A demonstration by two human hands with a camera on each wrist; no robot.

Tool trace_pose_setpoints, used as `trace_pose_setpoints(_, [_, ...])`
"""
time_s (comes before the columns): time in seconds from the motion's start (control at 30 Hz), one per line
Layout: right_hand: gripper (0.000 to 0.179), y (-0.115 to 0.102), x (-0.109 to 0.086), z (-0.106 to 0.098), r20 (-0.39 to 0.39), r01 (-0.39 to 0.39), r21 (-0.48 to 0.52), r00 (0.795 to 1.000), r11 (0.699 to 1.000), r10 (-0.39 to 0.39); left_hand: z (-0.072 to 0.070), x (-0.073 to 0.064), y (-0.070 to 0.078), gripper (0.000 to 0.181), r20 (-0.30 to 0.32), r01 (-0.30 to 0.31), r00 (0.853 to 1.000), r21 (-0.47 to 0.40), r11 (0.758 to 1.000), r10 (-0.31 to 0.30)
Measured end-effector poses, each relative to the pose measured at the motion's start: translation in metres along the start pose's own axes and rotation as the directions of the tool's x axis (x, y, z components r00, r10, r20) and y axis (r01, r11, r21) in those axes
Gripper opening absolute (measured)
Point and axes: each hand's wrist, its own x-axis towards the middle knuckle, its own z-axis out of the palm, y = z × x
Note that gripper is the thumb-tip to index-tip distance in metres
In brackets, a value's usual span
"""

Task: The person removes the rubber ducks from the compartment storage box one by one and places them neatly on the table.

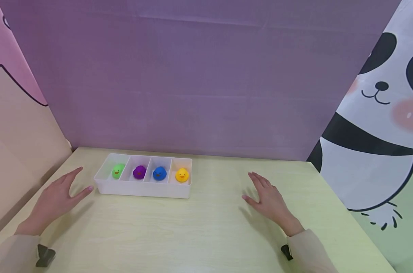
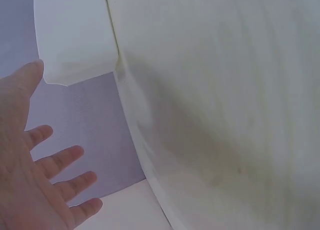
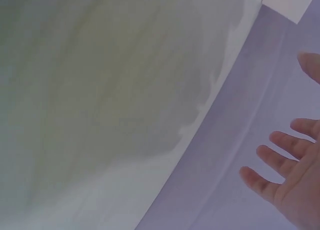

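Note:
On the table, left of centre in the head view, stands a white divided box. Its compartments hold, from left to right, a green duck, a purple duck, a blue duck and a yellow duck, one in each. My left hand hovers just left of the box, thumb and fingers spread, holding nothing. Well to the right of the box, my right hand is held over the table with relaxed fingers and nothing in it. The box's white side shows beyond the left thumb in the left wrist view.
The pale wooden table meets a purple cloth backdrop at its far edge. A panda-print panel flanks the right side, and a pink and beige panel the left. Dark straps show at both sleeves.

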Motion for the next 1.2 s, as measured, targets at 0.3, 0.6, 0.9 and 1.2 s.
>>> trace_pose_setpoints(0.3, [0.064,-0.018,0.009,0.005,-0.016,0.006,0.111,1.0,0.994,-0.004,0.001,0.004,0.001,0.068,-0.003,0.009,1.0,-0.017,1.0,-0.009])
trace_pose_setpoints(0.6, [0.06,-0.036,0.019,0.013,-0.016,0.006,0.188,1.0,0.982,-0.003,0.0,0.009,0.004,0.063,-0.001,0.023,1.0,-0.078,0.997,-0.023])
trace_pose_setpoints(0.9, [0.054,-0.057,0.032,0.022,0.003,0.027,0.227,1.0,0.974,-0.028,0.002,0.015,0.009,0.057,-0.032,0.02,0.999,-0.125,0.992,-0.024])
trace_pose_setpoints(1.2, [0.051,-0.078,0.049,0.03,0.023,0.026,0.282,0.999,0.959,-0.034,0.007,0.023,0.008,0.054,-0.037,0.016,0.999,-0.188,0.982,-0.023])
